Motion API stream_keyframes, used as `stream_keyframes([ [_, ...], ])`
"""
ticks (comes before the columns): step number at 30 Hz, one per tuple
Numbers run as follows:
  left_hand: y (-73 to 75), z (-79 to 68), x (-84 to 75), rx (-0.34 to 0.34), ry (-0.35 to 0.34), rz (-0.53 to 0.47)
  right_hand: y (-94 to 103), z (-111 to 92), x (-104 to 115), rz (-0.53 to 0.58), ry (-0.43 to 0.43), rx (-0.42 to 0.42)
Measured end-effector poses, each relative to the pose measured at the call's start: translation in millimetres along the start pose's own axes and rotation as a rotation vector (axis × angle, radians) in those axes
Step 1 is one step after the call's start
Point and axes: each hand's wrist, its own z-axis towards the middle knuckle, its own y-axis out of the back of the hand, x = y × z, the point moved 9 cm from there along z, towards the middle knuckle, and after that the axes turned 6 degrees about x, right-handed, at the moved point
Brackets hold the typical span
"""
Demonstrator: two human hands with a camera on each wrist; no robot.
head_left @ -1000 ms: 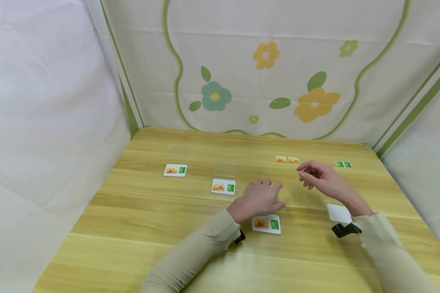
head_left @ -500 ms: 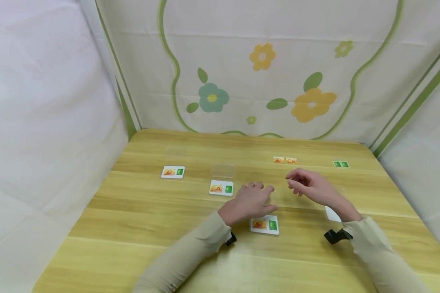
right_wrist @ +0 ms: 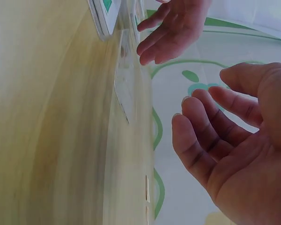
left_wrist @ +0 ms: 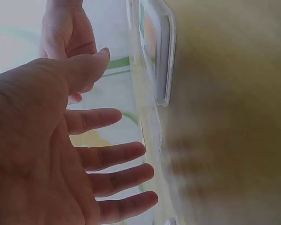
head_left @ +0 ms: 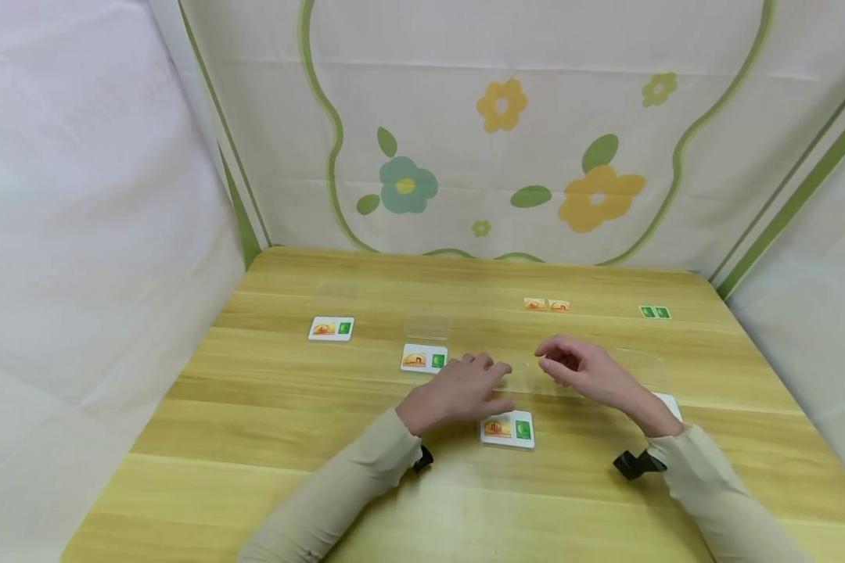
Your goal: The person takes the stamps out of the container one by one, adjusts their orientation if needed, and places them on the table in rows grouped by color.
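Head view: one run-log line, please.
left hand grip: fingers spread, empty | right hand grip: loosely curled, empty | clear plate: on table, between grips | nearest printed card: pictures up

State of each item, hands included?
Left hand: empty, fingers straight
Right hand: empty, fingers loosely curled
Near card: flat, face up
Middle card: flat, face up
Left card: flat, face up
White card: partly hidden
Clear pieces: off cards
Orange pictures: lying flat
Green pictures: lying flat
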Motion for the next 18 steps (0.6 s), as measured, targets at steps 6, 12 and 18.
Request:
stream_keyframes([
  [6, -4.0, -6.9, -0.6, 0.023, -0.029, 0.014, -8.9, 0.8, 12.8, -0.055, 0.057, 0.003],
  [12, -6.4, -12.2, 0.0, 0.039, -0.036, 0.018, -25.6, 2.8, 21.8, -0.071, 0.085, 0.05],
  [18, -6.0, -19.5, 2.6, 0.024, -0.067, 0.031, -44.3, 5.6, 28.7, -0.08, 0.113, 0.13],
])
